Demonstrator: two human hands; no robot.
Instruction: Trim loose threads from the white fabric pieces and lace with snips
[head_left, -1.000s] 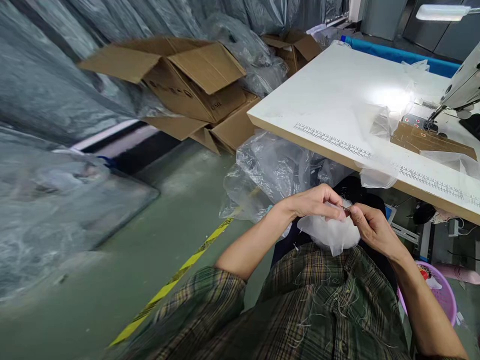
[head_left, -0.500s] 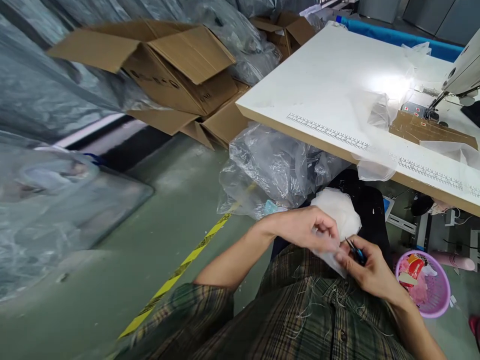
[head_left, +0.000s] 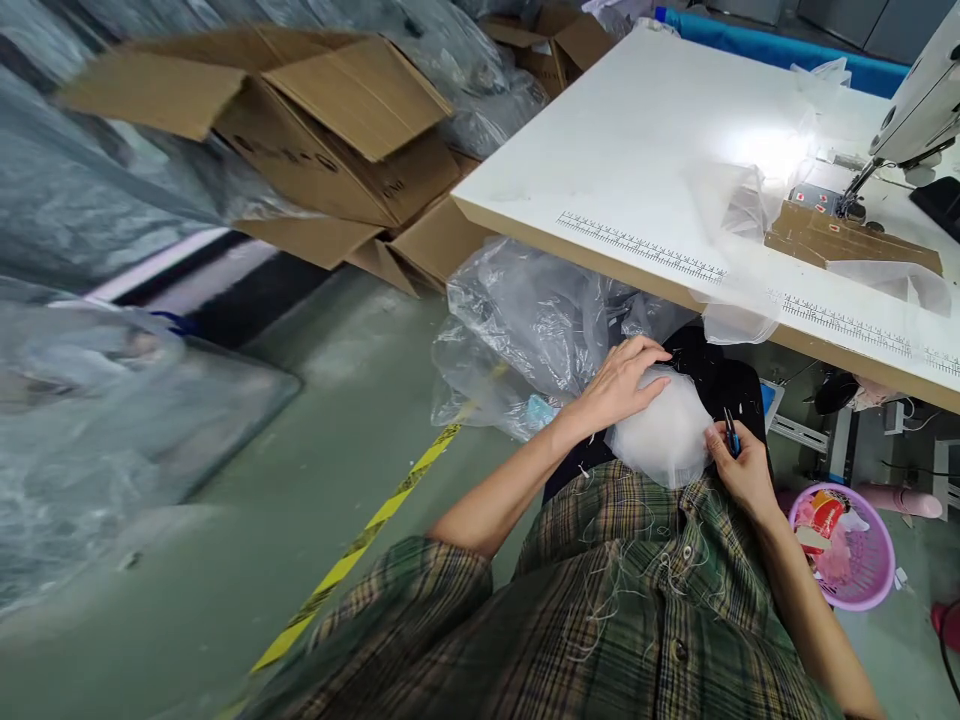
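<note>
A round bundle of sheer white fabric (head_left: 664, 430) lies on my lap against the dark trousers. Spread over its upper left side, the fingers of my left hand (head_left: 619, 388) rest on or just above it. My right hand (head_left: 746, 478) is closed around small blue-and-black thread snips (head_left: 732, 436), blades pointing up. Its thumb and fingertips meet the bundle's right edge; whether they also pinch the fabric I cannot tell. Loose threads cling to the plaid shirt (head_left: 600, 610) below.
A white sewing table (head_left: 637, 130) with a printed ruler edge is ahead, carrying a sewing machine (head_left: 911, 110) and sheer fabric pieces. Clear plastic bags (head_left: 525, 320) and open cardboard boxes (head_left: 322, 150) lie leftward. A pink basket (head_left: 874, 560) of scraps stands at right.
My left hand has let go of a small sheer piece near the right hand and moved up onto the bundle, opening. My right hand, still with the snips, moved slightly up and right.
</note>
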